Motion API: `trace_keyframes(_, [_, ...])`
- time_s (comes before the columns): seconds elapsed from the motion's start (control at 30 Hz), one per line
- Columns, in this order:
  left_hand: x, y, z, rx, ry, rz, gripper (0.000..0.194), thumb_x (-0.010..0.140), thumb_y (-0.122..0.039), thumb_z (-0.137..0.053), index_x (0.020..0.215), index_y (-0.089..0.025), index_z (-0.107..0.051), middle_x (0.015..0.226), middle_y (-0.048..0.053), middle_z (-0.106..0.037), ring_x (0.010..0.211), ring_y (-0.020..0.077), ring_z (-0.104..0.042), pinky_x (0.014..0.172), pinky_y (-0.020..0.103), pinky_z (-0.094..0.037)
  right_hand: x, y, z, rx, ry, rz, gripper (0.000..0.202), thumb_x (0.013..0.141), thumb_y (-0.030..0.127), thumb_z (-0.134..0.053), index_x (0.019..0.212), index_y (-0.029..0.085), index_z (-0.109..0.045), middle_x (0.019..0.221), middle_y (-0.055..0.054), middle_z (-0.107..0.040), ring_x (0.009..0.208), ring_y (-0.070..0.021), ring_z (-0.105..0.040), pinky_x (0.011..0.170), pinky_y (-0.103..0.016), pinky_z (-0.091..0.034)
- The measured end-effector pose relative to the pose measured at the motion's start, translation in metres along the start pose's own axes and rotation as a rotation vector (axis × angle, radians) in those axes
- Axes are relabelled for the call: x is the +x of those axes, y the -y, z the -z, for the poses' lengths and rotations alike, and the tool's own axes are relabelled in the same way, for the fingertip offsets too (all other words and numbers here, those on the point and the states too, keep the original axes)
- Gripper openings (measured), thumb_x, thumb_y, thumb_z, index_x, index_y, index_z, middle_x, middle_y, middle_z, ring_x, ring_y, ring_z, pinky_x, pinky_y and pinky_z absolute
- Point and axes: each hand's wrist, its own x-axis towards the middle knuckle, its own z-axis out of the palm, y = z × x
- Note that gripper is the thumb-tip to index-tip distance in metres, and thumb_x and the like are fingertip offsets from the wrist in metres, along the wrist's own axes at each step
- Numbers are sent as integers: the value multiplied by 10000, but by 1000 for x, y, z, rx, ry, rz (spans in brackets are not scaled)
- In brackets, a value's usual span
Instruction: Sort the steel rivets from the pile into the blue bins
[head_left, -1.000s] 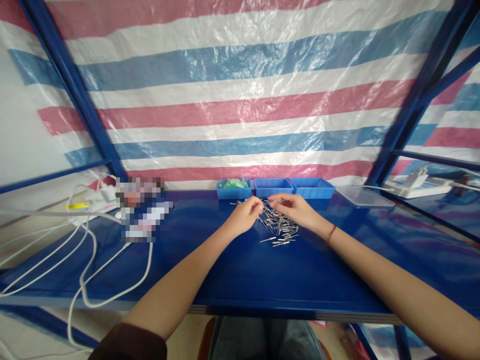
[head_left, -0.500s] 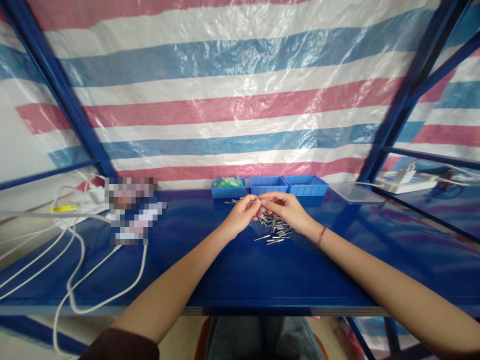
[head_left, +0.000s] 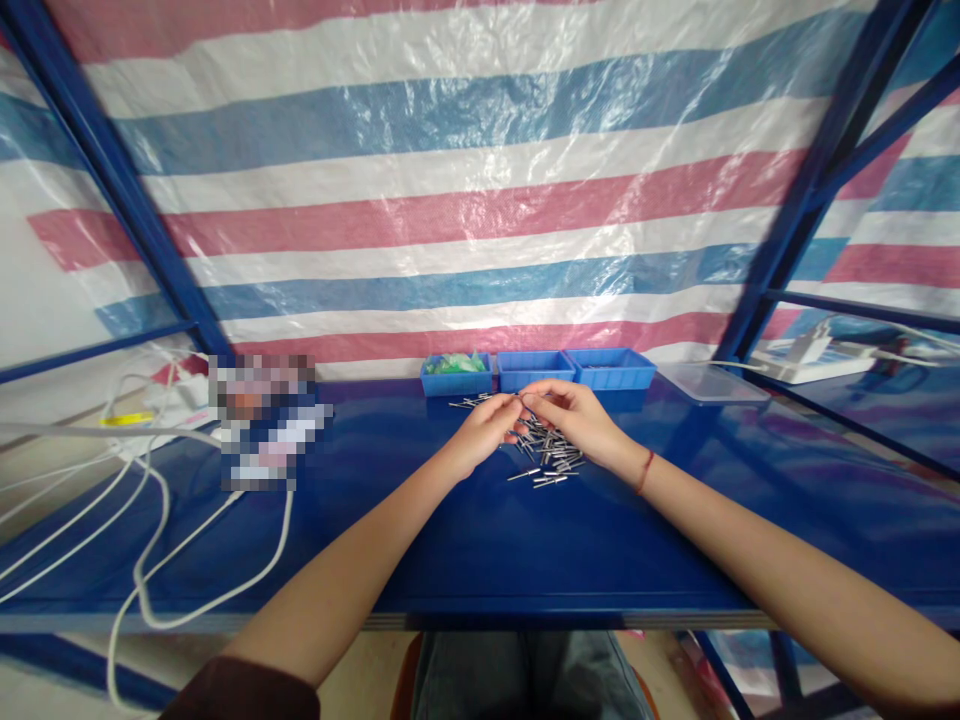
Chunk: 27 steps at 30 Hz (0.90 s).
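Note:
Silver pin-like metal pieces (head_left: 556, 452) lie in a loose pile on the blue table (head_left: 480, 560), with a few more behind my left hand. Above the pile, my left hand (head_left: 487, 430) and my right hand (head_left: 571, 415) meet at the fingertips. Both have their fingers pinched together, and whatever is between them is too small to make out. Behind the hands stand three blue bins: the left bin (head_left: 456, 382) holds something green in clear plastic, while the middle bin (head_left: 532, 374) and right bin (head_left: 611, 374) show little of their contents.
White cables (head_left: 161, 500) loop over the left side of the table beside a pixelated patch. A clear flat lid (head_left: 712, 384) lies at the back right, near a white power strip (head_left: 814, 362). Blue frame posts rise at both sides before a striped sheet.

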Motion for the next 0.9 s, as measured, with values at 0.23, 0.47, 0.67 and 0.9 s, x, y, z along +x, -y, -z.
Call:
trace_keyframes(0.23, [2, 3, 1, -1, -7, -40, 340, 794, -424, -617, 987, -145, -599, 911, 52, -626, 749, 92, -590, 625, 192, -444, -1, -1, 0, -40, -22, 26, 322, 680, 451, -697, 825, 164, -688, 671, -9, -631, 548, -102, -497, 525, -254, -407])
trace_keyframes(0.47, [1, 0, 0, 74, -34, -147, 310, 722, -377, -684, 896, -141, -584, 832, 16, -602, 702, 93, -563, 622, 210, -439, 2, -2, 7, -121, -65, 35, 314, 708, 447, -666, 863, 174, -687, 573, 19, -569, 475, -90, -423, 462, -250, -345])
trace_keyframes(0.67, [6, 6, 3, 214, -135, -242, 257, 793, -374, -596, 906, -145, -571, 801, 17, -604, 701, 110, -569, 646, 232, -451, 5, -5, 14, -223, 30, 16, 281, 724, 442, -620, 737, 165, -663, 631, -3, -593, 529, -99, -464, 497, -247, -366])
trace_keyframes(0.9, [-6, -2, 4, 787, -8, -429, 339, 837, -400, -552, 1095, -180, -557, 946, 60, -635, 886, 180, -585, 848, 339, -445, 27, -35, 68, -474, -407, -117, 342, 781, 485, -513, 732, 167, -628, 555, -22, -550, 509, -143, -491, 511, -290, -385])
